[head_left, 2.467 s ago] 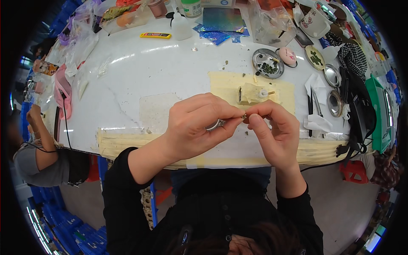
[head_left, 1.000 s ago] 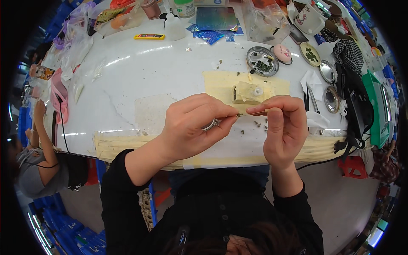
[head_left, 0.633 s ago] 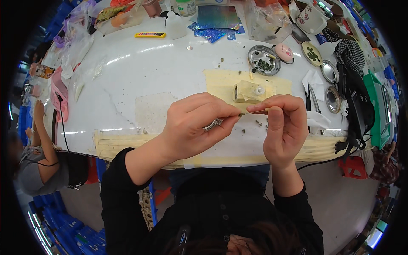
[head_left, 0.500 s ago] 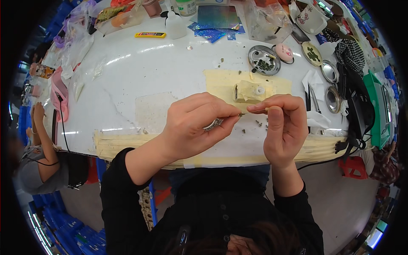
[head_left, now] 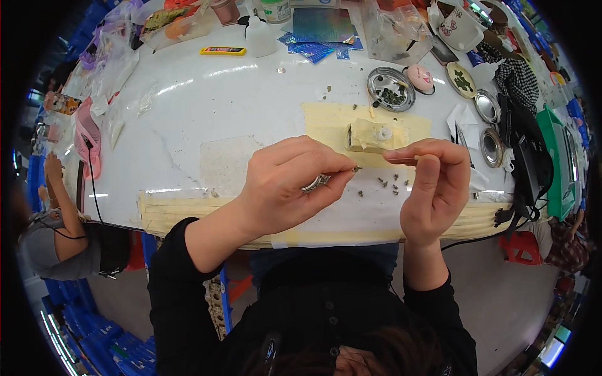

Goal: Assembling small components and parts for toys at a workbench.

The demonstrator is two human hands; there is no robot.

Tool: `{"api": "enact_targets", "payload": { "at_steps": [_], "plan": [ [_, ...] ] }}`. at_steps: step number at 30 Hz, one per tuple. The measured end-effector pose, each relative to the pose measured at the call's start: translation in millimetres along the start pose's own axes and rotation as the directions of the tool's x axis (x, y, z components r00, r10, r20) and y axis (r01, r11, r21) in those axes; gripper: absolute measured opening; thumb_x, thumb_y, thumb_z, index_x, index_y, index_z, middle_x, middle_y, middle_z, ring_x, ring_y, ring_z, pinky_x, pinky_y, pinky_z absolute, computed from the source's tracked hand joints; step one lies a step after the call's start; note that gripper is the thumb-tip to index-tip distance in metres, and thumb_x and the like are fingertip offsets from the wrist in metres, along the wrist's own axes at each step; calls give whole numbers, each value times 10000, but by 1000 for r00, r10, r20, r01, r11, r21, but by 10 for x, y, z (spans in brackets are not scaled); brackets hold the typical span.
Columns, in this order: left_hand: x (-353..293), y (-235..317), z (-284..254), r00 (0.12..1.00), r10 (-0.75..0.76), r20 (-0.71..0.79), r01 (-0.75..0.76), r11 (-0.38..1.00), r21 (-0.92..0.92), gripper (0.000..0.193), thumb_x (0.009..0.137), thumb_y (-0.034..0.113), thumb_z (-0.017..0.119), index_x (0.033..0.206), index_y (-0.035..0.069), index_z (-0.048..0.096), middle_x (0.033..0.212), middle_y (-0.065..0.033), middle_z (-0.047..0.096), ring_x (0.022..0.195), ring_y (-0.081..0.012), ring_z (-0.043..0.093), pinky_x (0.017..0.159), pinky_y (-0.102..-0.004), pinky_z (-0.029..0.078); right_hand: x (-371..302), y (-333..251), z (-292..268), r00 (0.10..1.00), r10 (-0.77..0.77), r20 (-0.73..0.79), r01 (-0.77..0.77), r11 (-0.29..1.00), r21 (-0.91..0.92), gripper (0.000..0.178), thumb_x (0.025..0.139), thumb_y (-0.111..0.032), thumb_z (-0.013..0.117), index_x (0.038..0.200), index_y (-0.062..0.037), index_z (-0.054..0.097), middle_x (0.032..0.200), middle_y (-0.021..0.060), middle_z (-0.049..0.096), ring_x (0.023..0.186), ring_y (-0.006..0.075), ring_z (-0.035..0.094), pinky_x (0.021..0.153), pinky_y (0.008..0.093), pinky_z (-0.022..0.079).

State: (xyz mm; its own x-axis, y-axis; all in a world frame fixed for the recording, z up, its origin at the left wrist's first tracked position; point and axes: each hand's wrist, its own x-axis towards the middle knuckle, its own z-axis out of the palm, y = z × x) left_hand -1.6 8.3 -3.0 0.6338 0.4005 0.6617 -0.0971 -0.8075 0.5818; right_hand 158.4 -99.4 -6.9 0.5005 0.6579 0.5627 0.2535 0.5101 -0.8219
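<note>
Between thumb and forefinger, my left hand (head_left: 282, 178) pinches a tiny dark piece (head_left: 357, 168). A silver, chain-like metal thing (head_left: 316, 182) shows under its curled fingers. To the right, my right hand (head_left: 436, 188) is closed on a thin stick-like tool (head_left: 419, 158), mostly hidden by the fingers. Several small dark pieces (head_left: 384, 182) lie loose on the white surface between the hands. Beyond them stands a block wrapped in cream tape (head_left: 367, 136), bearing a small whitish cup (head_left: 384, 133).
A round metal dish (head_left: 390, 89) of dark green bits stands behind the block, with a pink rounded thing (head_left: 420, 76) beside it. Tweezers (head_left: 463, 141) lie at the right. A yellow box (head_left: 222, 51) and white bottle (head_left: 258, 37) stand farther back. Another person's arm (head_left: 58, 182) is at far left.
My right hand has moved right, away from the left hand, taking the thin stick with it. My left hand has stayed in place with its small dark piece.
</note>
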Motion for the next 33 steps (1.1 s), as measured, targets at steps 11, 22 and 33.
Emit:
{"api": "enact_targets", "payload": {
  "at_steps": [11,22,33],
  "plan": [
    [1,23,-8,1000,-14,-10,14,1000,-12,191,705,-89,729,872,-7,685,739,-95,667,644,-177,644,577,-257,494,250,134,-190,947,-203,250,322,574,-753,111,812,-45,702,899,-18,638,850,84,614,794,271,558,691,348,449],
    [14,17,-11,999,28,-45,-27,999,16,197,707,-80,738,882,-5,686,735,-94,663,645,-182,648,571,-262,495,-62,-145,20,961,5,276,123,888,-444,236,780,-18,719,1016,-34,710,847,89,629,750,244,574,656,325,456],
    [-32,-24,4,991,127,-40,-126,992,18,260,658,-100,747,894,-10,688,764,-99,669,655,-205,650,590,-289,526,-72,-81,26,899,356,254,-349,934,-72,129,825,-50,729,921,9,666,832,45,650,738,110,583,668,255,467]
  ]
}}
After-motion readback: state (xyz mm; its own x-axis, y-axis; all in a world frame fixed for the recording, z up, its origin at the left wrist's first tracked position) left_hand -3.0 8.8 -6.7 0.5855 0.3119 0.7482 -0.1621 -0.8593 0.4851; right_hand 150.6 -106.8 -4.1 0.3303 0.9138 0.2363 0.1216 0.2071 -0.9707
